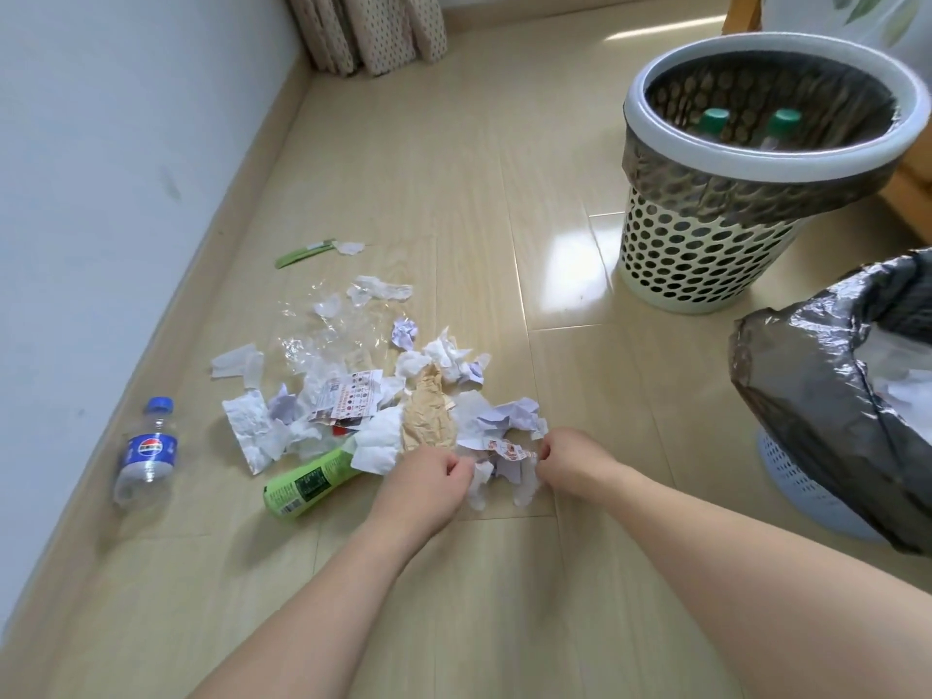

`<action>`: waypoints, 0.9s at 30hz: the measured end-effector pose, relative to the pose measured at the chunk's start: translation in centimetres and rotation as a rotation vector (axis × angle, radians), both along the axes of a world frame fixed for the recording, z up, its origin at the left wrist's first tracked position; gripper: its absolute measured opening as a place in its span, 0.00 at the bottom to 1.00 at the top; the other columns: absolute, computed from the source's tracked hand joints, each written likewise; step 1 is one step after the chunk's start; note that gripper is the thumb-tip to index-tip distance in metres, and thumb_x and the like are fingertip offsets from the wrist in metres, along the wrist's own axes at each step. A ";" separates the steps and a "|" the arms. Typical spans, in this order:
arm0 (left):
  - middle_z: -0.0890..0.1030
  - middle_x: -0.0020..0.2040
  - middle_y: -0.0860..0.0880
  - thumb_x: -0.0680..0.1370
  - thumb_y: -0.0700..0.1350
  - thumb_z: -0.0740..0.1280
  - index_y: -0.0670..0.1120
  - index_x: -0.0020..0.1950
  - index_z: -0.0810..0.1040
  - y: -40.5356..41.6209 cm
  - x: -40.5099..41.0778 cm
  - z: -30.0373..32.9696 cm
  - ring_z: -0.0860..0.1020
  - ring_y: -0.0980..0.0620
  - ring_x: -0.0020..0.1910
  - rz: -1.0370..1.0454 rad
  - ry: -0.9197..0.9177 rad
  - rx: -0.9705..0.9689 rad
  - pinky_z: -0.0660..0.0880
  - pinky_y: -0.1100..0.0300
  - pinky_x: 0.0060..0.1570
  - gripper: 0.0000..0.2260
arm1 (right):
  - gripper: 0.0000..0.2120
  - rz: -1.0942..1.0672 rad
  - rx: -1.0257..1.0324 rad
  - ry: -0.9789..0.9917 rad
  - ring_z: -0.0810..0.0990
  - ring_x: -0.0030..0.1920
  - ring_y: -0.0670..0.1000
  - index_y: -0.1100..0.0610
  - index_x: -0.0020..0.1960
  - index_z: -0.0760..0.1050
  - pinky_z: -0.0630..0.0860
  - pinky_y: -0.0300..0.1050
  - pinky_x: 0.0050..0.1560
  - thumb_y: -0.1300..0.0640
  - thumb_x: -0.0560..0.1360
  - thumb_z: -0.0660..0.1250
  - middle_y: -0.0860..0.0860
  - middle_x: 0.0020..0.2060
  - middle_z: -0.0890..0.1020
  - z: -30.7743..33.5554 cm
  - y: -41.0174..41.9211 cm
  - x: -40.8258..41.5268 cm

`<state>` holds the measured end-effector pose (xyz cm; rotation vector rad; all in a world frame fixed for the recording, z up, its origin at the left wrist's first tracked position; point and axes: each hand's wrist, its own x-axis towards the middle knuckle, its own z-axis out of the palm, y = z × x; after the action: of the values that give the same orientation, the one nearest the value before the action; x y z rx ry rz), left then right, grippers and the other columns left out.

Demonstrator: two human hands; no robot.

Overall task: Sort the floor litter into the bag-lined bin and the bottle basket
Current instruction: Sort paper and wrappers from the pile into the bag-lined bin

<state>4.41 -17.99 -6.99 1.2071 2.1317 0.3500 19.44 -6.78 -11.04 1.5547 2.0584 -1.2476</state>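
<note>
A heap of crumpled paper and tissue litter (383, 396) lies on the floor in the middle. My left hand (428, 484) and my right hand (570, 461) both pinch white paper scraps (504, 471) at the heap's near edge. A green-labelled bottle (307, 484) lies partly under the paper, left of my left hand. A clear bottle with a blue cap (146, 454) lies by the wall. The perforated basket (706, 254) at the upper right holds two green-capped bottles. The bag-lined bin (817, 396) at the right edge has paper inside.
A white wall (101, 194) runs along the left. A green strip (302, 254) and clear plastic film (333, 330) lie beyond the heap. Folded dotted fabric (373, 32) leans in the far corner. Wooden furniture (913, 194) stands behind the basket.
</note>
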 end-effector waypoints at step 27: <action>0.80 0.42 0.43 0.79 0.41 0.61 0.39 0.42 0.79 14.7 24.3 15.3 0.79 0.46 0.39 0.133 -0.872 0.181 0.78 0.50 0.52 0.10 | 0.12 -0.595 0.496 0.160 0.83 0.40 0.54 0.55 0.37 0.78 0.79 0.46 0.38 0.66 0.71 0.58 0.54 0.36 0.81 19.6 8.7 27.4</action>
<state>28.70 -3.27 8.28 0.7801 1.4267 0.9477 46.88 1.94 8.55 2.5062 2.1986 -1.0994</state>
